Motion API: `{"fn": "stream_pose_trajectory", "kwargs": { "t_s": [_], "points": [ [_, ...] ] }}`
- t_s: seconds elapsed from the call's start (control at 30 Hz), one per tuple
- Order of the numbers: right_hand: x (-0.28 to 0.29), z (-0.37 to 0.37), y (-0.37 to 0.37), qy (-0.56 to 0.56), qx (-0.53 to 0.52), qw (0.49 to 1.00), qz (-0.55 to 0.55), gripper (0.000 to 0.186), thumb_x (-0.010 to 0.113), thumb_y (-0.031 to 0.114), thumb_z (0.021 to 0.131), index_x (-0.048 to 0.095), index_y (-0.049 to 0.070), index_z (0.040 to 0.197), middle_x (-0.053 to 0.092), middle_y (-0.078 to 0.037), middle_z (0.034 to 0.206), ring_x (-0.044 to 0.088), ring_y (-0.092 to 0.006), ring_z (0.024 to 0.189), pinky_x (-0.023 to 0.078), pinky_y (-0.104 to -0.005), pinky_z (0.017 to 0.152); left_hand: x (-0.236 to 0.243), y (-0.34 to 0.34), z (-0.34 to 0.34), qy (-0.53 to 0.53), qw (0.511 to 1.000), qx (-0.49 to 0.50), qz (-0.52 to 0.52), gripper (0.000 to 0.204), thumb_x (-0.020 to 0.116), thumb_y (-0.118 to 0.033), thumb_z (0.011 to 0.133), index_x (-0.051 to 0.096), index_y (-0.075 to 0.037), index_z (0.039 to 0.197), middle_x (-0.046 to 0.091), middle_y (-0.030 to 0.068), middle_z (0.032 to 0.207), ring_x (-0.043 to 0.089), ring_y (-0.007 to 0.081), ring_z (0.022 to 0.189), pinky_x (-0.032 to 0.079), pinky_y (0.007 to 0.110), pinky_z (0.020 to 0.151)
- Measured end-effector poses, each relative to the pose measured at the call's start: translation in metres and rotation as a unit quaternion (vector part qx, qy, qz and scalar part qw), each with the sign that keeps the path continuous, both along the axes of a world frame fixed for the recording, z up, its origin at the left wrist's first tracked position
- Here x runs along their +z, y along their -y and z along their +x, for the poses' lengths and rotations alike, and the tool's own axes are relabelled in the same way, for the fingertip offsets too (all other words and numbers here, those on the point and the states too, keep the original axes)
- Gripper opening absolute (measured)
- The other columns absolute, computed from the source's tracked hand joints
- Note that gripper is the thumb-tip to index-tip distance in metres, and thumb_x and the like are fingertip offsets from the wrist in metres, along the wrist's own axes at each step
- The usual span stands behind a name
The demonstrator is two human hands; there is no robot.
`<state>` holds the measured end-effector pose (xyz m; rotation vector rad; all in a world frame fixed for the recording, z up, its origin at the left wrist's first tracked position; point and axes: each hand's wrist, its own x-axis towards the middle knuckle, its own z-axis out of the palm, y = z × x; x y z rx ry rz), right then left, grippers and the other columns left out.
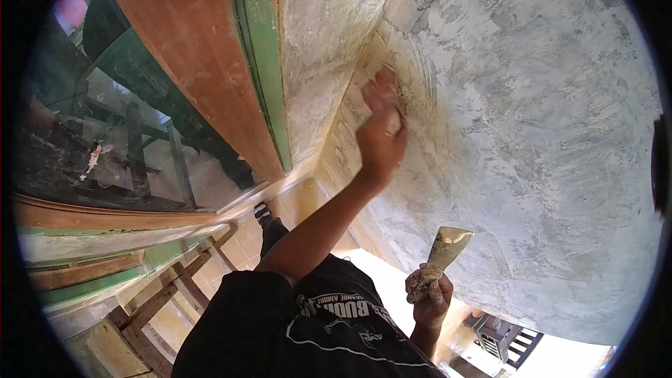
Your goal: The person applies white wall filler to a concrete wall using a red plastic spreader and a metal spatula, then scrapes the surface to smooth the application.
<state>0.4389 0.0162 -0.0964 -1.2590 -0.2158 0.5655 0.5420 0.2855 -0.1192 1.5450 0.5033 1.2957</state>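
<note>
A broad-bladed putty knife (449,246) stands upright in my right hand (432,295), which is closed round its handle low in front of the wall. Whitish residue covers the fingers, and the blade is smeared. My left hand (382,141) is raised against the plastered wall (518,140), close to the inner corner beside the window recess. Motion smears its fingers. A flat reddish patch shows at the fingertips, and I cannot make out whether it is fingers or a held piece. The wall is mottled grey and white, yellowish near the corner.
To the left is a window with dark glass (91,147) in a brown and green wooden frame (203,49). Below it stands a rough wooden trestle (164,294). Tiled floor lies far down, and a dark slatted piece of furniture (500,339) is at lower right.
</note>
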Motion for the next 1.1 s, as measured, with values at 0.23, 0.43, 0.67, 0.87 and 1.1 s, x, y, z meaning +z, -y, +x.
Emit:
{"fn": "stream_pose_trajectory", "kwargs": {
  "t_s": [0.23,0.43,0.67,0.87,1.1],
  "points": [
    [0.008,-0.001,-0.001,0.034,0.010,0.999,0.016,0.043,0.058,0.029,0.084,0.055,-0.009,0.104,0.055,-0.015,0.072,0.049,-0.0203,0.058,0.039,-0.0302,0.052,-0.040,0.082,-0.042,0.029,0.982,-0.062,0.177,0.023,0.067,0.005,0.057,0.046,-0.006,0.059,0.049,0.0128,0.060,0.052,0.0314,0.055,0.039,0.040,0.048],
    [0.005,-0.007,0.012,0.006,-0.002,1.000,0.007,0.043,0.058,0.029,0.083,0.055,-0.008,0.104,0.055,-0.015,0.074,0.050,-0.0206,0.062,0.040,-0.0301,0.053,-0.027,0.025,-0.015,-0.003,0.999,0.015,0.042,0.022,0.068,-0.001,0.064,0.047,-0.006,0.064,0.047,0.0128,0.062,0.050,0.0329,0.057,0.038,0.041,0.051],
    [0.006,-0.009,0.013,0.013,-0.016,1.000,0.000,0.048,0.060,0.034,0.081,0.056,-0.009,0.103,0.059,-0.015,0.075,0.053,-0.0184,0.059,0.038,-0.0258,0.050,-0.039,0.115,-0.043,-0.015,0.984,-0.073,0.160,0.024,0.065,0.005,0.058,0.044,-0.008,0.057,0.047,0.0114,0.060,0.049,0.0297,0.055,0.038,0.036,0.047],
    [0.010,-0.005,0.022,-0.002,-0.017,1.000,-0.023,0.045,0.055,0.030,0.085,0.053,-0.011,0.105,0.055,-0.014,0.073,0.052,-0.0199,0.061,0.041,-0.0285,0.051,-0.051,0.087,-0.091,0.023,0.955,-0.174,-0.240,0.012,0.056,0.005,0.072,0.049,-0.004,0.067,0.048,0.0044,0.063,0.049,0.0112,0.058,0.039,0.026,0.052],
    [0.017,0.007,0.008,-0.019,0.099,0.992,-0.082,0.038,0.050,0.035,0.093,0.059,-0.003,0.089,0.054,-0.004,0.068,0.048,-0.0098,0.057,0.035,-0.0231,0.050,0.019,0.042,-0.132,0.103,0.916,-0.247,-0.298,0.019,0.057,-0.001,0.080,0.052,0.001,0.098,0.059,0.0081,0.091,0.059,0.0159,0.084,0.048,0.029,0.078]
  ]
}}
